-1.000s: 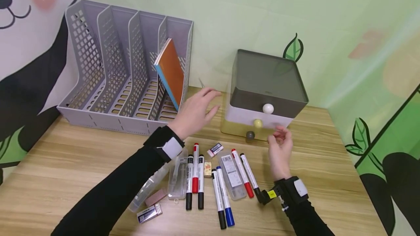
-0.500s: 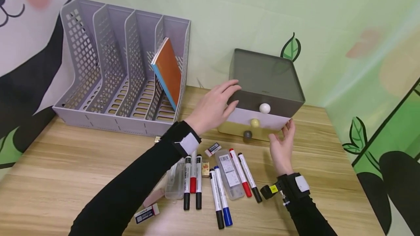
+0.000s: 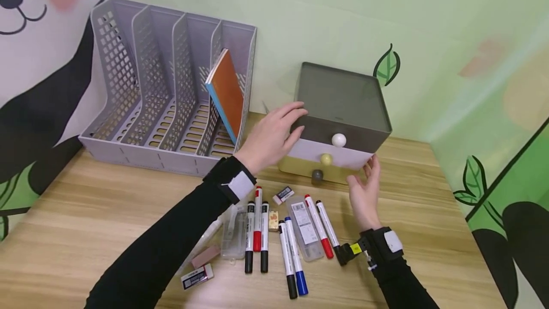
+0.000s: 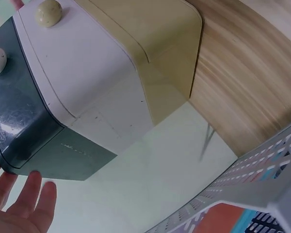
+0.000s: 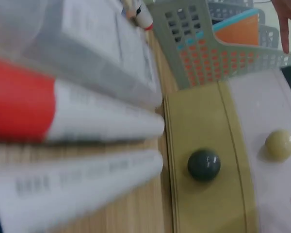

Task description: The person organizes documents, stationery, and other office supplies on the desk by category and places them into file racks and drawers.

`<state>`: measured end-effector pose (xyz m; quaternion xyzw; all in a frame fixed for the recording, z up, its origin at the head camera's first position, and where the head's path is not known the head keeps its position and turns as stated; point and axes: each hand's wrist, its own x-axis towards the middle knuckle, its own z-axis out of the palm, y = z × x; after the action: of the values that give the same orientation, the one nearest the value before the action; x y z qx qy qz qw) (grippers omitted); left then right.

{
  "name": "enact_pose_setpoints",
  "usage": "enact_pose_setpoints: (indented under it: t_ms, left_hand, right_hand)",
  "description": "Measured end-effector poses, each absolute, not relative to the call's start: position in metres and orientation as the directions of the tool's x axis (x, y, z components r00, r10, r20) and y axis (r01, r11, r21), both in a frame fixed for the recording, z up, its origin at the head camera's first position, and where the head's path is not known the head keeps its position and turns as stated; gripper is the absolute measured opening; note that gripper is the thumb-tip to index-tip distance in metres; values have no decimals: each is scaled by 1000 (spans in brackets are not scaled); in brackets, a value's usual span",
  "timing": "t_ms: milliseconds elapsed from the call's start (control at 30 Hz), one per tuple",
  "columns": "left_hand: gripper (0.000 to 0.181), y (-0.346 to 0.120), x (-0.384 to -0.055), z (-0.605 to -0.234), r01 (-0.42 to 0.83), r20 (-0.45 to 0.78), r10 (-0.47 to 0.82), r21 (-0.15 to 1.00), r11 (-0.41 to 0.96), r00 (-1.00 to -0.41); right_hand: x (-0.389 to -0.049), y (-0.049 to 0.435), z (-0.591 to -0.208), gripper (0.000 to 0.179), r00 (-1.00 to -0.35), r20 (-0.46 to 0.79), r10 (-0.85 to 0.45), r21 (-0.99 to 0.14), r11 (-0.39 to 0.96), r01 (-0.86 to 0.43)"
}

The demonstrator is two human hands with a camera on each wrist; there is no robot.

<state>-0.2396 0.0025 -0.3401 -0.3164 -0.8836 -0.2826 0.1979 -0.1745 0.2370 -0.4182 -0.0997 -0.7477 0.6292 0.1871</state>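
A small three-tier drawer box stands on the table, with a dark grey top drawer (image 3: 317, 130), a lilac middle drawer (image 4: 82, 63) and a yellow bottom drawer (image 5: 194, 121). Round knobs sit on their fronts: white, yellow and dark grey. My left hand (image 3: 272, 135) is at the box's upper left front corner; its fingers are extended at the dark drawer's edge in the left wrist view. Down at the right front corner is my right hand (image 3: 366, 199), fingers against the box's right side, thumb apart in front. Some of those fingertips are hidden behind the box.
A grey file rack (image 3: 141, 156) stands left of the box, an orange-covered book (image 3: 227, 94) leaning in its rightmost slot. Several markers (image 3: 261, 232), clear plastic cases (image 3: 305, 228) and erasers (image 3: 197, 276) lie in front of the hands. A patterned wall cloth hangs behind.
My left hand has come right to the box's corner, and my right hand has risen onto its right side. The drawer box has slid slightly left, closer to the file rack.
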Motion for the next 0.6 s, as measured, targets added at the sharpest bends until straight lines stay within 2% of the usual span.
enact_pose_setpoints:
  t_ms: [100,167,233,300,333,400,500,600]
  left_hand:
    - [44,5,-241,-336,679,516,469,361,640,-717]
    - [45,8,-244,-332,688,505,491,352,634,-710]
    - [46,11,-248,-328,705,499,515,346,619,-697]
    - [46,13,-254,-324,716,489,534,352,603,-690]
    - [46,14,-257,-322,715,478,540,358,600,-692]
    - [46,15,-263,-322,704,449,546,376,603,-707]
    - [47,15,-268,-324,674,401,542,406,617,-739]
    - [47,14,-269,-325,661,386,536,418,624,-751]
  right_hand:
    - [-172,229,-413,73,-846,211,489,-976,152,-156]
    - [-170,223,-406,52,-810,239,535,-970,106,-217]
    - [-169,217,-397,31,-826,219,519,-973,48,-228]
    - [-168,212,-388,17,-891,138,433,-984,-42,-172]
    - [-169,210,-383,16,-924,75,376,-988,-98,-120]
    - [-171,205,-376,27,-968,-45,247,-984,-180,-1]
    - [-177,201,-369,44,-982,-160,100,-950,-287,126]
    - [-185,198,-366,48,-979,-203,34,-917,-358,177]
